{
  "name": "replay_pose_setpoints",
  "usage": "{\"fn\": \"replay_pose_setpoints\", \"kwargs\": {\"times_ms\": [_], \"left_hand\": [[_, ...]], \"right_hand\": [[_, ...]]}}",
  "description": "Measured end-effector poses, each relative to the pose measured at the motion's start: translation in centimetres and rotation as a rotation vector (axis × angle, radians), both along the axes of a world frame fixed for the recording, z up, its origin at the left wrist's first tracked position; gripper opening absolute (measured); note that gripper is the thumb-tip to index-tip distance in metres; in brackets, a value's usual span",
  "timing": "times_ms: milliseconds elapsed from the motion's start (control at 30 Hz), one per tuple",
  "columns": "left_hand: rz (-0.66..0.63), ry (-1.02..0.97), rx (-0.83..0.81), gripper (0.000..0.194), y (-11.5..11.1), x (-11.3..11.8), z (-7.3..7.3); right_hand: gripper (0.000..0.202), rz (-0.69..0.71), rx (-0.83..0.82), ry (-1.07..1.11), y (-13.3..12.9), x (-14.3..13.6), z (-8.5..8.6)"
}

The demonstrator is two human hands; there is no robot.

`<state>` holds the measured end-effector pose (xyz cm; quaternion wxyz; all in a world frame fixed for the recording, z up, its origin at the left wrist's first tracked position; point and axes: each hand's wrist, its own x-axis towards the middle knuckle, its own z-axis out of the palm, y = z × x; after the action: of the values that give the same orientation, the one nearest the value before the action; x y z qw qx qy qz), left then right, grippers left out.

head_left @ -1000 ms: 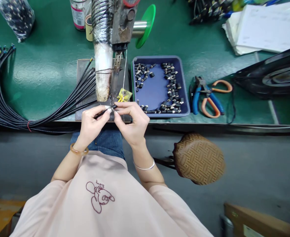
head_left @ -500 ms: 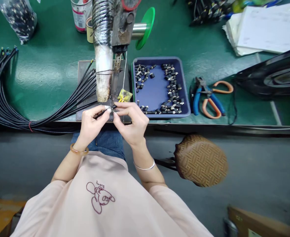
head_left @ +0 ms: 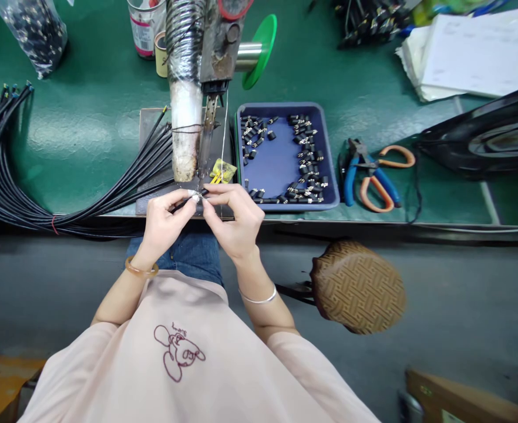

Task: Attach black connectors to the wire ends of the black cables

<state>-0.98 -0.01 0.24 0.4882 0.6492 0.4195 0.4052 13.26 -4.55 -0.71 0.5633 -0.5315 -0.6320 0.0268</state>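
My left hand (head_left: 166, 220) pinches the end of a black cable at the table's front edge. Facing it, my right hand (head_left: 236, 217) pinches a small black connector (head_left: 203, 191), and the fingertips of both hands nearly meet. Just above them hang a white, wrapped exhaust tube (head_left: 185, 141) and a soldering machine's head (head_left: 220, 53), with a thin solder wire coming down. A yellow sponge (head_left: 224, 171) lies behind my right fingers. Left of my hands, a bundle of black cables (head_left: 104, 202) rests on the dark board (head_left: 147, 123).
A blue tray (head_left: 268, 158) of black connectors sits right of the machine. Blue-handled pliers (head_left: 353, 176) and orange-handled cutters (head_left: 376, 188) lie beyond it. Papers (head_left: 474, 59) are at the back right, a bag (head_left: 36, 35) at the back left. A stool (head_left: 359, 286) stands below the table.
My right hand has shifted very slightly left and down. Both hands keep their pinches at nearly the same place.
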Motion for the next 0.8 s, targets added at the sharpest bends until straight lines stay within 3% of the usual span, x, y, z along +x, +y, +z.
{"fn": "replay_pose_setpoints", "kwargs": {"times_ms": [800], "left_hand": [[-0.038, 0.058, 0.016, 0.019, -0.52, -0.22, 0.22]], "right_hand": [[0.012, 0.009, -0.004, 0.009, -0.47, -0.06, -0.09]]}}
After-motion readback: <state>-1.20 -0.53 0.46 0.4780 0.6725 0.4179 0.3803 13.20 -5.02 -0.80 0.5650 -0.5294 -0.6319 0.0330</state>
